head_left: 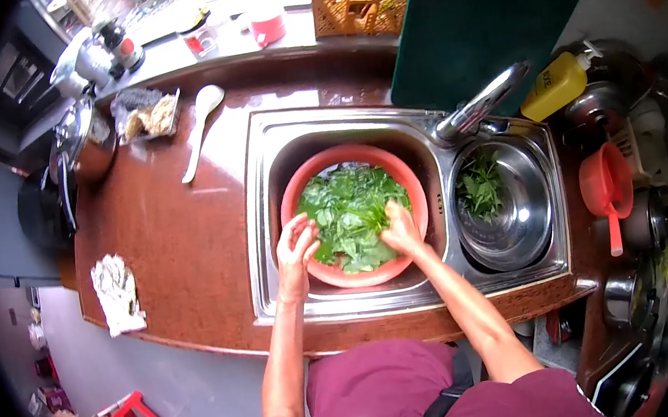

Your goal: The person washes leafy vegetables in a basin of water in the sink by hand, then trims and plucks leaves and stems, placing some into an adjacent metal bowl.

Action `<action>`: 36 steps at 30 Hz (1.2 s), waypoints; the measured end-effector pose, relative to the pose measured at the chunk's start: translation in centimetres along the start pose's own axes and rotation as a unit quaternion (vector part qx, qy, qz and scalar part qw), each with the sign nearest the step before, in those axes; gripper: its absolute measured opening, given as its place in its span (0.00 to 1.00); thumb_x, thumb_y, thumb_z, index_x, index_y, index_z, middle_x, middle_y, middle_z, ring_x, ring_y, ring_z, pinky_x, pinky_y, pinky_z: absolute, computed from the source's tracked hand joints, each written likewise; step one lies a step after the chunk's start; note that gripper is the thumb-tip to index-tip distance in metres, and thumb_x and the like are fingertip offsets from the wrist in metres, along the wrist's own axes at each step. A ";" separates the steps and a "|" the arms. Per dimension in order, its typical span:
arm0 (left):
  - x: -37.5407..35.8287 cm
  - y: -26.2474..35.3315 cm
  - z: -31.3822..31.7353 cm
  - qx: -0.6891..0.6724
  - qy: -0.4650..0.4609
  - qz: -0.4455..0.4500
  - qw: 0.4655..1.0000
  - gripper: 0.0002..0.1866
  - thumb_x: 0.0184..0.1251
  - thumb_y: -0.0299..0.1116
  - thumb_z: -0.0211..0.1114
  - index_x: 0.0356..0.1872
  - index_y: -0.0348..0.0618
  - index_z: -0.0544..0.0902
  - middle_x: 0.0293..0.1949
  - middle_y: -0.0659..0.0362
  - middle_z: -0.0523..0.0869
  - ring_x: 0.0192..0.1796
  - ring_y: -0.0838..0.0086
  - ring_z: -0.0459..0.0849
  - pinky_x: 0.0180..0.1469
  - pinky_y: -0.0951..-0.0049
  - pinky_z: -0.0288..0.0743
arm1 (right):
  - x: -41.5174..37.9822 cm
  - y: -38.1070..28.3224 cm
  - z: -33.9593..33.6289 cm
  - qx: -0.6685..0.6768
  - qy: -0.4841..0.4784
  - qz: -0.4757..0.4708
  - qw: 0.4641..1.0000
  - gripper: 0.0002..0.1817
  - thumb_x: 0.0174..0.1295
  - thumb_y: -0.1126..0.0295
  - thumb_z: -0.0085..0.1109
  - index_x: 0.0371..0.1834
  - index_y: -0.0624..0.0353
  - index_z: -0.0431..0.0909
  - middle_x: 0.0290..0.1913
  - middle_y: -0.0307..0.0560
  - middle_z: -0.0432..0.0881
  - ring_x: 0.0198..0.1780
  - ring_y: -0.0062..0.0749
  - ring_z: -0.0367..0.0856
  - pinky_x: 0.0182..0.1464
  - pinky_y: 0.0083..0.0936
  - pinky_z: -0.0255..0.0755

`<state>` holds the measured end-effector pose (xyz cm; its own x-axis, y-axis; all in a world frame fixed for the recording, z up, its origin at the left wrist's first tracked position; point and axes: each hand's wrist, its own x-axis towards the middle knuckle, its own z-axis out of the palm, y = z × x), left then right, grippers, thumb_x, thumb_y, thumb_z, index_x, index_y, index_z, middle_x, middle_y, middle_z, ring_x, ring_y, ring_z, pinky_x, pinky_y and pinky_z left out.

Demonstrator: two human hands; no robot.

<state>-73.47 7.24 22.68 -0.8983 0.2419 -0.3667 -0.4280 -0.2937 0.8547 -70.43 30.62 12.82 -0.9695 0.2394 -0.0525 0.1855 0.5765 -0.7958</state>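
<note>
A red plastic basin (289,194) sits in the larger sink bowl, full of wet leafy greens (342,207). My left hand (296,244) is over the basin's left rim, its fingers loosely curled and apart, with nothing seen in them. On the other side, my right hand (400,231) grips a small bunch of greens (373,218) by its stems above the heap. Its fingertips are partly hidden by the leaves. A steel bowl (526,219) in the smaller sink bowl holds more greens (482,186) on its left side.
The chrome faucet (483,104) reaches over the sink's back right. Behind it leans a dark green board (486,13). A white ladle (202,133) and a crumpled cloth (117,294) lie on the brown counter (175,241). A yellow bottle (553,87) and a red dipper (607,183) are at right.
</note>
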 end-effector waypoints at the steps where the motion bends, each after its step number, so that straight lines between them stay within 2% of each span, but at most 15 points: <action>1: 0.0 -0.3 0.1 0.002 0.011 -0.017 1.000 0.24 0.63 0.39 0.59 0.58 0.42 0.68 0.51 0.55 0.75 0.52 0.72 0.75 0.51 0.75 0.70 | -0.5 -1.3 -0.4 0.055 0.023 -0.008 0.998 0.17 0.36 0.74 0.61 0.34 0.58 0.76 0.30 0.47 0.80 0.37 0.36 0.79 0.40 0.28 0.71; 7: -0.1 -2.3 -0.4 -0.007 0.030 -0.041 0.999 0.23 0.62 0.41 0.60 0.55 0.42 0.70 0.49 0.56 0.76 0.49 0.72 0.76 0.48 0.75 0.70 | 0.8 -7.6 -3.2 0.197 0.067 -0.006 0.978 0.12 0.39 0.70 0.66 0.28 0.58 0.77 0.29 0.43 0.79 0.33 0.35 0.78 0.39 0.30 0.71; 8: 0.1 -2.3 -0.2 -0.004 0.028 -0.045 0.999 0.23 0.62 0.42 0.60 0.55 0.43 0.70 0.49 0.56 0.76 0.49 0.72 0.76 0.48 0.75 0.70 | 1.2 -6.2 -1.8 0.142 0.107 -0.071 0.982 0.11 0.40 0.68 0.66 0.27 0.58 0.77 0.29 0.45 0.79 0.33 0.34 0.78 0.38 0.29 0.71; 9: 0.2 -2.4 0.0 -0.002 0.029 -0.048 0.998 0.23 0.62 0.42 0.60 0.55 0.43 0.70 0.48 0.57 0.76 0.49 0.73 0.76 0.48 0.75 0.70 | 1.3 -5.5 -1.0 0.144 0.102 -0.056 0.983 0.14 0.39 0.68 0.67 0.29 0.59 0.76 0.30 0.47 0.80 0.34 0.36 0.78 0.39 0.30 0.71; 11: 0.6 -2.7 0.4 -0.004 0.027 -0.068 0.997 0.21 0.62 0.43 0.60 0.53 0.45 0.71 0.47 0.58 0.77 0.47 0.75 0.77 0.48 0.75 0.70 | 0.3 -3.7 0.7 0.185 -0.034 0.067 0.980 0.16 0.36 0.68 0.68 0.30 0.59 0.76 0.31 0.49 0.80 0.35 0.39 0.79 0.41 0.30 0.72; 15: 1.0 -2.7 0.6 0.001 0.018 -0.056 0.998 0.20 0.64 0.44 0.57 0.52 0.43 0.71 0.42 0.58 0.80 0.43 0.74 0.81 0.44 0.76 0.74 | -1.7 0.9 0.7 0.104 -0.014 0.065 0.992 0.20 0.36 0.62 0.72 0.33 0.58 0.78 0.32 0.48 0.81 0.37 0.37 0.80 0.43 0.29 0.72; 17: 1.1 -3.4 0.0 0.003 0.017 -0.069 0.997 0.20 0.64 0.44 0.58 0.52 0.43 0.72 0.41 0.58 0.81 0.42 0.74 0.81 0.43 0.77 0.75 | -2.3 -2.9 -5.4 0.109 -0.016 0.112 0.988 0.17 0.40 0.64 0.70 0.33 0.59 0.79 0.33 0.46 0.82 0.36 0.35 0.80 0.43 0.29 0.73; 19: 1.0 -4.0 -0.6 0.002 0.028 -0.089 0.996 0.21 0.64 0.44 0.58 0.51 0.43 0.72 0.40 0.57 0.81 0.41 0.74 0.81 0.43 0.77 0.75 | -2.9 -5.7 -11.1 0.197 0.054 0.128 0.970 0.14 0.44 0.65 0.68 0.33 0.58 0.79 0.33 0.43 0.82 0.35 0.33 0.79 0.43 0.30 0.73; 23: 0.9 -5.3 -1.3 0.008 0.049 -0.117 0.992 0.21 0.63 0.44 0.59 0.51 0.43 0.72 0.39 0.57 0.81 0.40 0.74 0.81 0.42 0.78 0.74 | -3.5 -4.5 -19.5 -0.033 0.131 0.133 0.982 0.12 0.44 0.67 0.66 0.31 0.60 0.79 0.34 0.44 0.82 0.37 0.34 0.79 0.45 0.29 0.72; 25: 0.8 -5.5 -1.2 0.014 0.059 -0.131 0.990 0.20 0.62 0.45 0.60 0.49 0.43 0.73 0.38 0.58 0.82 0.39 0.75 0.82 0.41 0.79 0.74 | -3.1 -2.3 -21.2 -0.140 0.137 0.122 0.973 0.14 0.42 0.68 0.64 0.33 0.61 0.78 0.36 0.48 0.82 0.40 0.42 0.79 0.46 0.32 0.72; 28: 1.0 -5.6 -0.7 0.020 0.061 -0.136 0.989 0.20 0.62 0.45 0.60 0.48 0.43 0.74 0.37 0.58 0.82 0.38 0.76 0.82 0.40 0.80 0.74 | -1.9 1.3 -20.3 -0.243 0.137 0.280 0.919 0.19 0.40 0.69 0.62 0.39 0.62 0.77 0.38 0.53 0.80 0.43 0.49 0.77 0.47 0.35 0.71; 29: 1.1 -5.6 -0.7 0.023 0.061 -0.137 0.988 0.19 0.62 0.45 0.60 0.48 0.43 0.74 0.37 0.58 0.82 0.38 0.76 0.82 0.40 0.80 0.74 | -1.3 1.7 -19.5 -0.299 0.103 0.268 0.910 0.22 0.40 0.69 0.62 0.42 0.61 0.76 0.41 0.55 0.77 0.47 0.52 0.75 0.48 0.39 0.70; 31: 1.3 -5.5 -0.6 0.027 0.062 -0.137 0.988 0.19 0.62 0.45 0.60 0.47 0.43 0.74 0.37 0.58 0.82 0.37 0.76 0.82 0.40 0.80 0.74 | 0.0 4.2 -16.9 -0.298 0.110 0.268 0.909 0.25 0.41 0.68 0.64 0.47 0.60 0.73 0.47 0.56 0.72 0.50 0.53 0.73 0.49 0.42 0.69; 33: 1.5 -5.4 -0.5 0.029 0.059 -0.137 0.988 0.18 0.62 0.45 0.60 0.46 0.43 0.75 0.37 0.58 0.82 0.37 0.76 0.82 0.40 0.80 0.74 | 0.6 5.2 -14.7 -0.262 0.148 0.271 0.914 0.41 0.39 0.71 0.70 0.60 0.55 0.59 0.54 0.57 0.65 0.53 0.56 0.70 0.52 0.43 0.68; 36: 1.8 -5.2 -0.5 0.033 0.066 -0.143 0.987 0.18 0.62 0.44 0.60 0.46 0.43 0.75 0.36 0.59 0.82 0.37 0.76 0.82 0.39 0.80 0.74 | 0.8 5.2 -13.1 -0.177 0.203 0.262 0.927 0.45 0.37 0.76 0.70 0.61 0.56 0.55 0.56 0.62 0.64 0.57 0.57 0.66 0.56 0.44 0.64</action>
<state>-72.88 8.69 17.38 -0.7486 0.1821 -0.6375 -0.6625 -0.1686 0.7299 -68.10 44.05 16.49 -0.6038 0.7924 -0.0872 0.7247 0.5000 -0.4741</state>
